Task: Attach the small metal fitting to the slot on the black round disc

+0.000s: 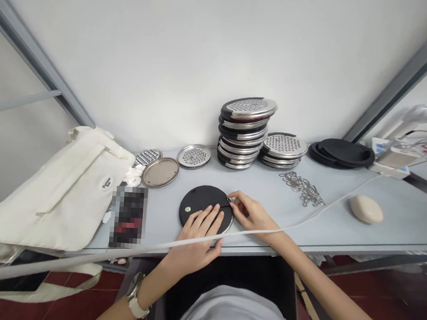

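A round black disc with a small green-and-white sticker lies flat on the desk in front of me. A thin silver rim shows at its lower right edge. My left hand rests on the disc with its fingers stretched out. At the disc's right edge, my right hand pinches a small, dark, shiny metal piece between thumb and forefinger; its exact kind is too small to tell. A pile of small metal clips lies to the right of that hand.
Round graters stand in a tall stack and a lower stack. Loose metal discs lie left of them, black discs at right. A white cable crosses before my hands. A cream bag and a soap-like block flank the work area.
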`<state>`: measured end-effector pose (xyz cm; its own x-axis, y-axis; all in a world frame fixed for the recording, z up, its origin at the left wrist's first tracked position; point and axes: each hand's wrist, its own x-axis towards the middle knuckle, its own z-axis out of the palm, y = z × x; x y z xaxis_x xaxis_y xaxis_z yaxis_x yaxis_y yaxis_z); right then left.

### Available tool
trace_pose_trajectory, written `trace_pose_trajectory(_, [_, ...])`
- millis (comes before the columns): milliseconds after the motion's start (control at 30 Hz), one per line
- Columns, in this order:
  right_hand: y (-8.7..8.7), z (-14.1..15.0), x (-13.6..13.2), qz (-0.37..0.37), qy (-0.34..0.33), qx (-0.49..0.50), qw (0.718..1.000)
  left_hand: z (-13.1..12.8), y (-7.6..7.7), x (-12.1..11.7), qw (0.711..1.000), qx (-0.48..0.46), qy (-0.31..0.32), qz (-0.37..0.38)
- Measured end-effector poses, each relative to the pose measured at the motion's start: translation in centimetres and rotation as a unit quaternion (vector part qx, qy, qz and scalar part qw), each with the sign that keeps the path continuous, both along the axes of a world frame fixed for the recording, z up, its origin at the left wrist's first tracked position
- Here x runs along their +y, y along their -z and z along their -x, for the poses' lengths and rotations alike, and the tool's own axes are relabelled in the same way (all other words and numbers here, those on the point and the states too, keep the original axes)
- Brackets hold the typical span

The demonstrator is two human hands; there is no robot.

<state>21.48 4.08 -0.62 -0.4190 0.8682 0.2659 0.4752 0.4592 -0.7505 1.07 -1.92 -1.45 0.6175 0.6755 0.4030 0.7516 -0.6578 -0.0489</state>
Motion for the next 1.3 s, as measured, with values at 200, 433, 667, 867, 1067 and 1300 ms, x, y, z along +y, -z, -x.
trace_pose_trajectory(200, [0.1, 0.0, 0.0, 0.002, -0.006, 0.002, 1.000, 0.0, -0.1, 0.0, 1.000, 0.000, -0.002, -0.003])
trace_pose_trajectory(433, [0.1, 0.0, -0.1, 0.010, -0.004, 0.001, 1.000, 0.0, 0.1, 0.0, 1.000, 0.000, 0.000, -0.002])
trace_pose_trajectory(667, [0.2, 0.0, -0.1, 0.004, 0.000, 0.002, 1.000, 0.0, 0.1, 0.0, 1.000, 0.003, -0.001, 0.007])
trace_pose_trajectory(867, [0.7, -0.1, 0.1, -0.017, 0.008, 0.004, 1.000, 0.0, 0.1, 0.0, 1.000, 0.003, -0.002, 0.017])
trace_pose_trajectory(1067, [1.1, 0.0, 0.4, -0.044, 0.015, 0.028, 0.999, 0.0, 0.0, 0.0, 1.000, 0.004, -0.003, 0.011])
trace_pose_trajectory(1300, [0.6, 0.0, 0.3, -0.081, -0.005, 0.024, 0.996, 0.0, 0.2, 0.1, 1.000, 0.005, -0.003, 0.007])
